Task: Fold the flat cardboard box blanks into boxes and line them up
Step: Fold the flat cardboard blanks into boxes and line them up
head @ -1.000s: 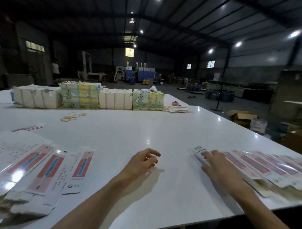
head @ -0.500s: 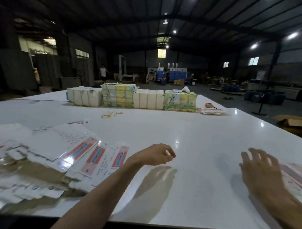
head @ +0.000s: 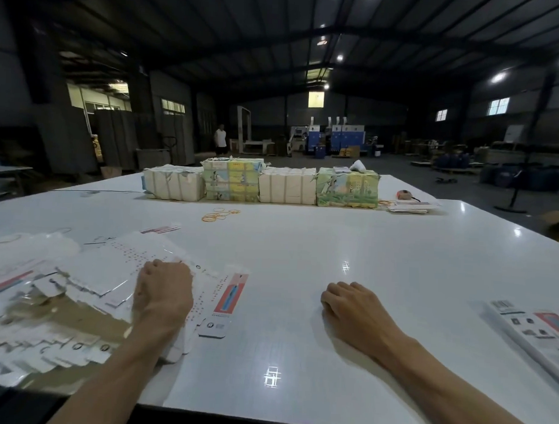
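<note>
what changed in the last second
Left hand moved left onto the blanks. Right hand came off the right pile and rests curled on the bare table. Bundles and rubber bands stayed put.

Table (head: 333, 270): white, smooth, high gloss; ceiling lamps mirror in it as sharp bright spots.
Flat box blanks (head: 92, 275), left pile: thin printed card. The white faces have a coated sheen that catches the light; the undersides are raw brown board, matt.
Right-hand blanks (head: 534, 331): same coated card, glossy.
Cream bundles (head: 287, 185): look like plain paper or card, matt.
Printed bundles (head: 347, 188): slight sheen, wrap material unclear.
Rubber bands (head: 219, 214): yellow, dull.
Hall floor (head: 416, 172): grey, matt, looks like concrete.
</note>
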### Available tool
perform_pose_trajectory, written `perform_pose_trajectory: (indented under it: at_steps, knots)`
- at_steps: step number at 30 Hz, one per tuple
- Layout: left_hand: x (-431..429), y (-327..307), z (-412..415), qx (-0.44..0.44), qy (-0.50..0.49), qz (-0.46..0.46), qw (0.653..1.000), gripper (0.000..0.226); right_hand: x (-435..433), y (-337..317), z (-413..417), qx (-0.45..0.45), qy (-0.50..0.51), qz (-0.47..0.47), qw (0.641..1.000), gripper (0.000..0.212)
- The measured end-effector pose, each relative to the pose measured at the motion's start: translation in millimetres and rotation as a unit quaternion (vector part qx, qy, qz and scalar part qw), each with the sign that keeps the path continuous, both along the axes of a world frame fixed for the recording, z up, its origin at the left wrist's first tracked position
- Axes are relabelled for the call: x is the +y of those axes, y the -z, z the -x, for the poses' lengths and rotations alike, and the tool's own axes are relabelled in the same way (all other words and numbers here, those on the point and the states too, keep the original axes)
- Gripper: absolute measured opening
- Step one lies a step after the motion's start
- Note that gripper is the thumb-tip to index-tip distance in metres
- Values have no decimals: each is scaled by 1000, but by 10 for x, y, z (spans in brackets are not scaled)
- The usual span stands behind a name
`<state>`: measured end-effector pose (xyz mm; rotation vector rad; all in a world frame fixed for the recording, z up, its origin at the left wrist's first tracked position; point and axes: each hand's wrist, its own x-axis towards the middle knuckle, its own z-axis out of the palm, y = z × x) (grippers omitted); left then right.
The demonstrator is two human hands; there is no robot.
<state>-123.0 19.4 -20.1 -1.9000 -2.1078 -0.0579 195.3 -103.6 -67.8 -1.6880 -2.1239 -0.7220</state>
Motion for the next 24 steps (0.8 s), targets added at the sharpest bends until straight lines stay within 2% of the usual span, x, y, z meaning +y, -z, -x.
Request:
perform_pose_trajectory:
  at_steps: [2, 5, 9, 15, 20, 24]
  knots:
    - [-58, -59, 27, 13, 29, -7, 999, 18, 5, 52, -67, 17, -11, 14, 1000, 23]
    - [-81, -164, 87, -3, 42, -25, 999, 22, -9, 87, -122, 47, -11, 36, 998, 22]
    - [-94, -272, 221, -43, 12, 2, 999, 28, -32, 77, -122, 71, -7, 52, 996, 22]
    - [-177, -248, 203, -52, 30, 32, 998, 72, -43, 64, -86, 93, -13, 59, 994, 24]
    - [-78, -228, 161, -74, 32, 16, 997, 69, -66, 66, -110, 100, -13, 63, 993, 24]
    - [-16, -161, 111, -73, 45, 50, 995, 82, -52, 76, -114, 112, -15, 63, 992, 25]
